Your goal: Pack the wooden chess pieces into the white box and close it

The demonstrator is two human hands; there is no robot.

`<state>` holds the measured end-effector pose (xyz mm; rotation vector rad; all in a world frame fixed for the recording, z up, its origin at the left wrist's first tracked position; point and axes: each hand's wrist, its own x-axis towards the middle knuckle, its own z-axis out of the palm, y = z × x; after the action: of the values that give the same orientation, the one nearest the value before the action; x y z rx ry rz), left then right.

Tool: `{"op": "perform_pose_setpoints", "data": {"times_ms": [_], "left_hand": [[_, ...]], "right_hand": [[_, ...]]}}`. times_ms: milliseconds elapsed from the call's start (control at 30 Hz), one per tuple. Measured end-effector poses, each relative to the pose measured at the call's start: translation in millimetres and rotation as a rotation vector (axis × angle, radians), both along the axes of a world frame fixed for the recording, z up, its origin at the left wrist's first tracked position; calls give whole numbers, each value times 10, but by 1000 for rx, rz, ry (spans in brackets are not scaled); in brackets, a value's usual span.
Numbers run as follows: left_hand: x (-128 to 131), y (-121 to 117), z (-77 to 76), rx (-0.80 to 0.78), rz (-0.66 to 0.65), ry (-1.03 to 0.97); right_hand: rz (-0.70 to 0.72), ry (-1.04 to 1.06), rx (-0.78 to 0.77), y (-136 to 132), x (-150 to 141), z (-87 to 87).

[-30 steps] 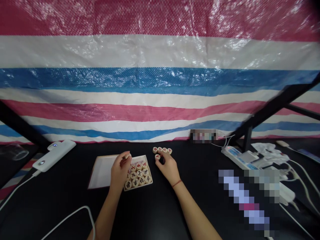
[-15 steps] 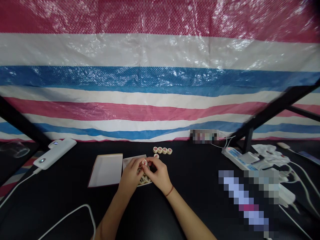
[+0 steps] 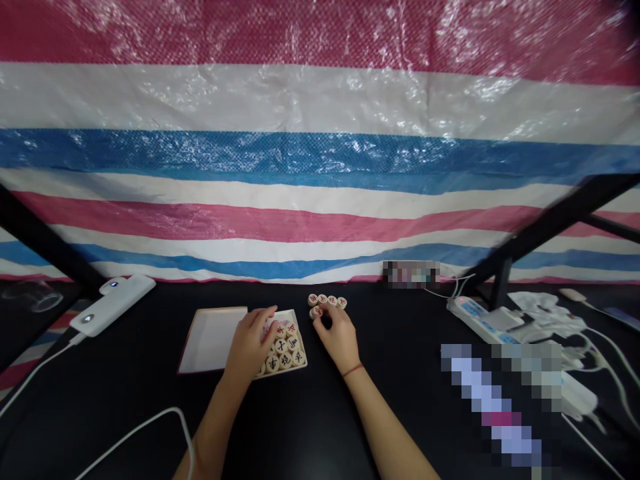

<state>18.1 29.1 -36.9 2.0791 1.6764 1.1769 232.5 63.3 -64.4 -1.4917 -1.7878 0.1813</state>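
In the head view, my right hand (image 3: 339,337) pinches a round Chinese chess piece (image 3: 319,312) with a red character, down at the table beside another piece partly hidden behind it. Just beyond lies a short row of red-marked chess pieces (image 3: 323,300). My left hand (image 3: 251,340) hovers over the left part of a shallow white box (image 3: 303,351), thumb and fingers apart, with nothing seen in them. Inside the box are several chess pieces (image 3: 285,360), most with black characters and a few with red ones. The hand covers the box's left side.
The box lid (image 3: 213,340) lies inside-up, left of the box. A white device with a cable (image 3: 114,305) stands at the far left. On the right are a power strip (image 3: 475,317), tangled cables and a blurred-out item. A striped sheet (image 3: 320,220) hangs behind the black table.
Both hands were together over the box around a red-marked piece. My right hand has carried a piece right and away from me to the others; my left hand has drawn slightly left, uncovering the box.
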Motion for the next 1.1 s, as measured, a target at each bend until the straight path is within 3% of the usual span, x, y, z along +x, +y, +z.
{"op": "perform_pose_setpoints", "data": {"times_ms": [233, 700, 900, 1100], "left_hand": [[-22, 5, 15, -24, -9, 10], [-95, 41, -14, 5, 24, 47], [-117, 36, -16, -33, 69, 142], [12, -63, 98, -272, 204, 487]], "right_hand": [[37, -85, -15, 5, -27, -36], [24, -63, 32, 38, -41, -54], [-10, -48, 125, -32, -107, 50], [231, 34, -149, -207, -305, 150]]}}
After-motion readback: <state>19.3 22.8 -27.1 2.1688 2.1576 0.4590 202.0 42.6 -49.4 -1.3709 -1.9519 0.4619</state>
